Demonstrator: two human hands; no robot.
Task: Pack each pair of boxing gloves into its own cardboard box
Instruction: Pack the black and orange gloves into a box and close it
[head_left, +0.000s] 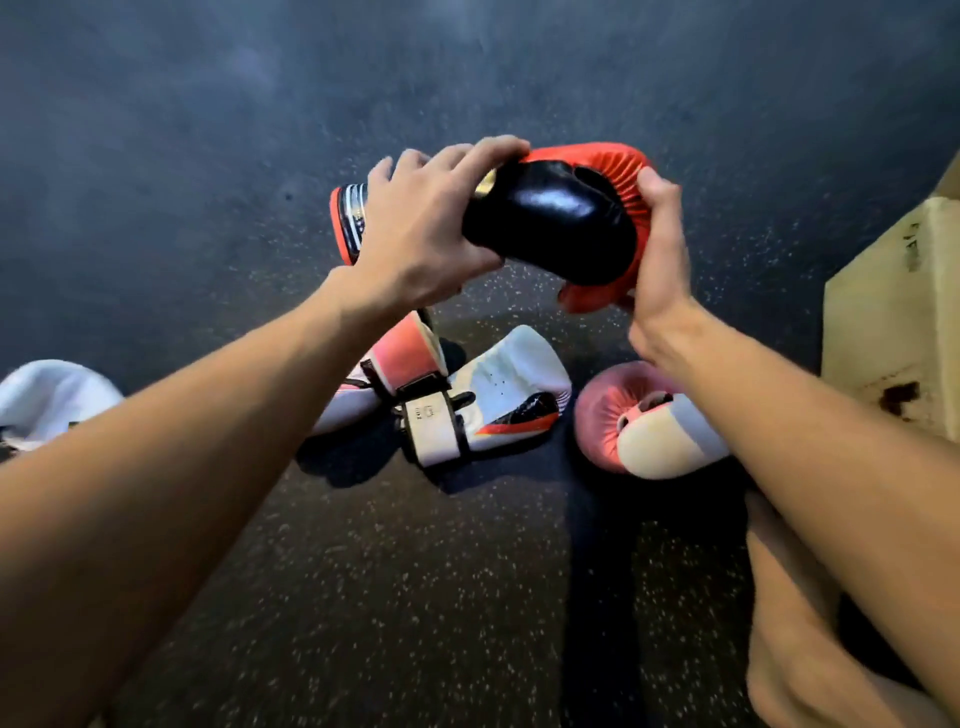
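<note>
While the red glove (556, 218) hung left of the box (893, 322), the left hand (415, 234) curled spread fingers over its cuff end and the right hand (660, 260) wrapped closed fingers round the padding. Doing it well probably meant carrying it level toward the box in 2 firm grips.

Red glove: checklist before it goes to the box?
1. Left hand grips red glove near the cuff: ok.
2. Right hand holds its padded end: ok.
3. Glove lifted off the floor, apart from white glove and pink glove: ok.
4. Box open and free: cannot tell, only a corner shows at right.
5. Its mate found: cannot tell; no second red glove shows on the floor.
</note>
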